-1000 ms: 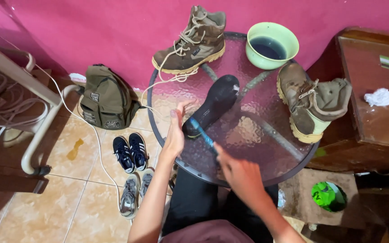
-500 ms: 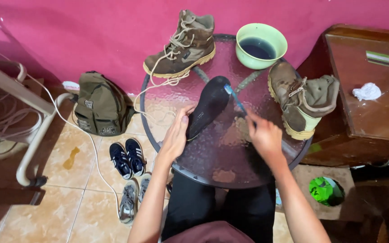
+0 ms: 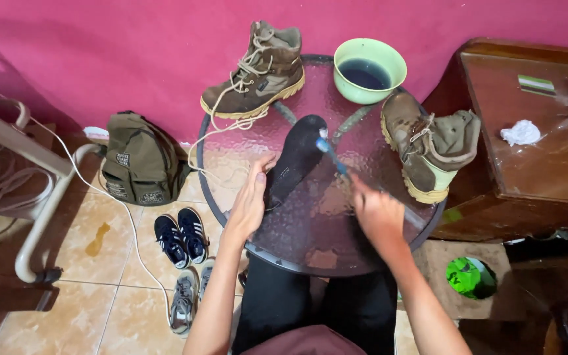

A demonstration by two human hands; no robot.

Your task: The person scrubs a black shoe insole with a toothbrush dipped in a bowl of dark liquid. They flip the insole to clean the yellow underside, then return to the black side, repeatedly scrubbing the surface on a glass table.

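Observation:
A black shoe insole (image 3: 295,158) lies on a round glass table (image 3: 310,236). My left hand (image 3: 251,200) presses flat on the insole's near end. My right hand (image 3: 376,212) grips a blue toothbrush (image 3: 331,156) whose head touches the insole's far end. A brown boot (image 3: 258,73) with loose laces stands at the table's back left. A second brown boot (image 3: 428,144) rests at the right edge. A green bowl (image 3: 369,69) of dark water sits at the back.
An olive backpack (image 3: 138,161) leans on the pink wall at left. Dark sneakers (image 3: 180,235) and grey sneakers (image 3: 184,299) lie on the tiled floor. A wooden cabinet (image 3: 534,158) with crumpled tissues (image 3: 522,133) stands at right. A green object (image 3: 469,276) lies below it.
My right hand has moved from the insole's near end up to its far end with the toothbrush. My left hand has stayed on the insole.

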